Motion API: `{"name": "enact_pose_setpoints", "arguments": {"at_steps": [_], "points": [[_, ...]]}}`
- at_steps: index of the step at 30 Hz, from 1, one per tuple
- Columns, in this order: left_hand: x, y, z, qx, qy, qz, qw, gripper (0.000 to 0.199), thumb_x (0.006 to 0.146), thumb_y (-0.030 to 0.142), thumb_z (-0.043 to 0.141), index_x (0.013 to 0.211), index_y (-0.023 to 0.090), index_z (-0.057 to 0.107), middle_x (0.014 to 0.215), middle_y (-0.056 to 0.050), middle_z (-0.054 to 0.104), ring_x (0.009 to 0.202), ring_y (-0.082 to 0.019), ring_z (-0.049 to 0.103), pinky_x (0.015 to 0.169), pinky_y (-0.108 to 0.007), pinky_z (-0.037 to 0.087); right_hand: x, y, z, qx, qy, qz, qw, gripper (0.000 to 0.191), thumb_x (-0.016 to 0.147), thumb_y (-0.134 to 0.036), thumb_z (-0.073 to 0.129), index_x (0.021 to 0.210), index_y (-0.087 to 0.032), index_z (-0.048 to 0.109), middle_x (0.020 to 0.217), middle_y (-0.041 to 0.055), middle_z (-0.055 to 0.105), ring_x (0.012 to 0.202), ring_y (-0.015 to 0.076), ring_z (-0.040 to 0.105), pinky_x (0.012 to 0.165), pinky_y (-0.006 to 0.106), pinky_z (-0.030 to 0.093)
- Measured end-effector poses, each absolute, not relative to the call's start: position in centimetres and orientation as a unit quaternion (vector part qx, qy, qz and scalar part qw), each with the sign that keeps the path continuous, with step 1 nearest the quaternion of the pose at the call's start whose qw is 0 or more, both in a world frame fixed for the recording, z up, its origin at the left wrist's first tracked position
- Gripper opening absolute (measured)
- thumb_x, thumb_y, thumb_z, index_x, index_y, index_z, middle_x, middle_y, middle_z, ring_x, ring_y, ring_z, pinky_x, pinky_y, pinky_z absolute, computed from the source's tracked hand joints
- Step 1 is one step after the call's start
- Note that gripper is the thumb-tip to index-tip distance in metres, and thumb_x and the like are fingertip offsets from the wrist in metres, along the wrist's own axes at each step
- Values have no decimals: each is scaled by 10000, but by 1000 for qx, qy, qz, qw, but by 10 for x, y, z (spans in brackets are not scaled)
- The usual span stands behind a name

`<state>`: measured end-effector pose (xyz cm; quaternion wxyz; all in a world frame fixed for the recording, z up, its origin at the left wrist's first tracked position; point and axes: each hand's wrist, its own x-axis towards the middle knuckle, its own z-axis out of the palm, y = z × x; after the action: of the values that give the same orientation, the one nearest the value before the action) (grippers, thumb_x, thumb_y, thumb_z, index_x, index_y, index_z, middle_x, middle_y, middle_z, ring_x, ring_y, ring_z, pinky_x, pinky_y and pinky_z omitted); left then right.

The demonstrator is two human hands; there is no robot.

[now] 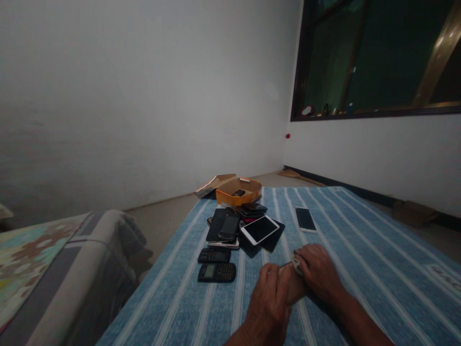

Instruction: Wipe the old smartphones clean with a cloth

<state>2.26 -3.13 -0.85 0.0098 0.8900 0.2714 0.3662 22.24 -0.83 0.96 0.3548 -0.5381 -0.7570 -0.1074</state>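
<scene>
Gripped firmly in our curled left hand (268, 298), a flat brown rectangular object (296, 289) meets the crumpled whitish cloth (297, 264) pinched in our right hand (320, 270), above blue-and-white striped fabric (360, 252) bearing two black keypad phones (216, 272), a glossy phone pile (229, 226) and an open orange cardboard box (228, 197).

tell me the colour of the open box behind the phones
The open box is orange outside, plain brown inside; head view shows it best.

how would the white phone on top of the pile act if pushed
The white phone looks rigid, a flat slab. Its smooth face may be slippery; lying across dark devices, it would probably slide, not roll.
</scene>
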Motion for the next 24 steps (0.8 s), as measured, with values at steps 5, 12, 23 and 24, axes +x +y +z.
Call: {"name": "enact_pose_setpoints", "arguments": {"at_steps": [5, 12, 23, 24], "points": [[22, -33, -9, 891, 291, 349, 19, 853, 610, 31, 507, 1430, 99, 280, 1308, -199, 447, 1176, -367, 420, 983, -576, 424, 238, -1, 0, -614, -682, -4, 398, 332, 947, -328, 374, 836, -201, 660, 826, 65, 660, 781, 205, 605, 746, 324, 428], [21, -34, -3, 893, 277, 353, 15, 839, 630, 9, 493, 1434, 91, 271, 1300, -199, 447, 1166, -354, 423, 992, -576, 420, 236, 0, 1, -653, -616, 60, 436, 379, 888, -424, 358, 808, -215, 664, 829, 73, 705, 773, 218, 649, 715, 309, 451], [23, -31, -16, 877, 272, 394, -19, 856, 620, 21, 496, 1444, 83, 270, 1294, -208, 451, 1169, -369, 415, 966, -583, 436, 227, -9, 11, -755, -597, -6, 272, 381, 967, -291, 320, 865, -193, 673, 831, 81, 716, 790, 211, 659, 705, 290, 409], [23, -31, -14, 879, 271, 392, -17, 858, 617, 20, 495, 1443, 78, 269, 1294, -209, 450, 1169, -369, 413, 968, -583, 436, 226, -10, 11, -761, -597, -15, 252, 389, 975, -282, 317, 859, -189, 677, 822, 86, 718, 791, 216, 658, 707, 296, 405]]}}
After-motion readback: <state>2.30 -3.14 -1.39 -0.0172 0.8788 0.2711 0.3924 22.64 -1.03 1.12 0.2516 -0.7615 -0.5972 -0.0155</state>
